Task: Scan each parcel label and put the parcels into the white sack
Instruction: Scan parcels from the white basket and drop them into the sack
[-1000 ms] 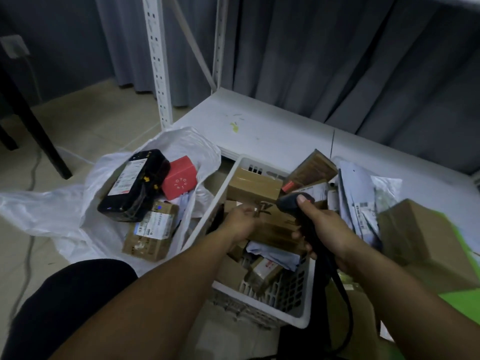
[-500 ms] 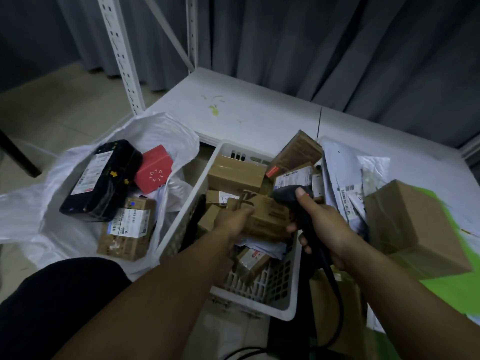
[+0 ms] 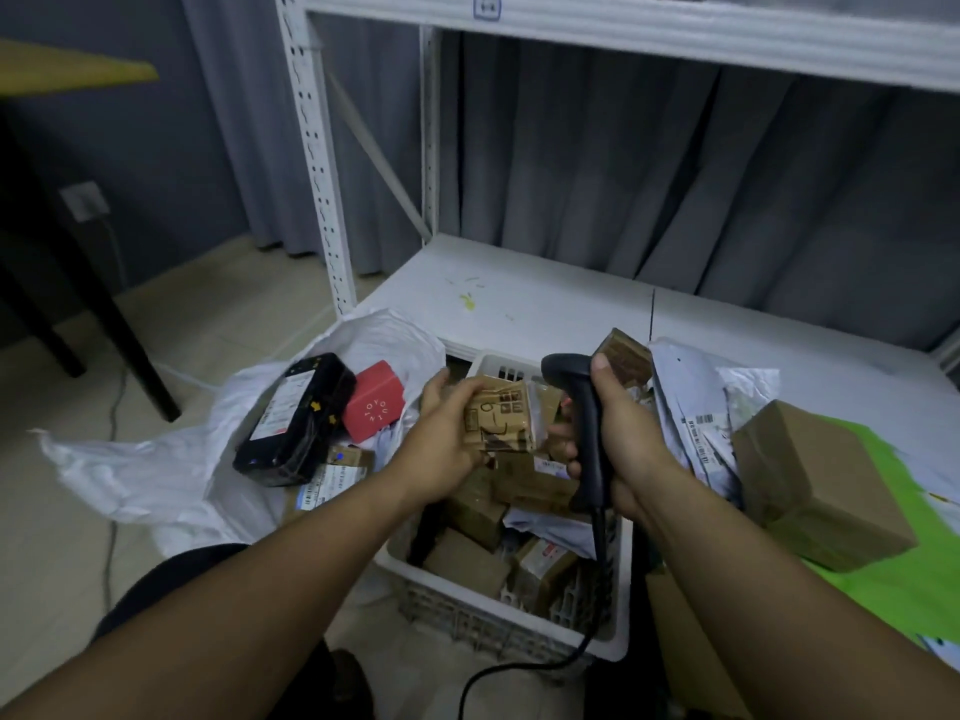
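Grey curtains point(image 3: 571, 174) hang behind the shelving point(image 3: 317, 148). Above the white basket point(image 3: 467, 615), the left hand point(image 3: 447, 433) grips a small brown parcel point(image 3: 501, 420), printed face up. Over the basket's right half, the right hand point(image 3: 621, 428) clasps the scanner point(image 3: 584, 407), just beside the parcel. The white sack point(image 3: 156, 459) lies left of the basket, on the left hand's side.

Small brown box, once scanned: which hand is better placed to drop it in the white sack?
Probably the left. The left hand holds the small brown box, and the white sack lies on that side. The right hand is busy gripping the scanner.
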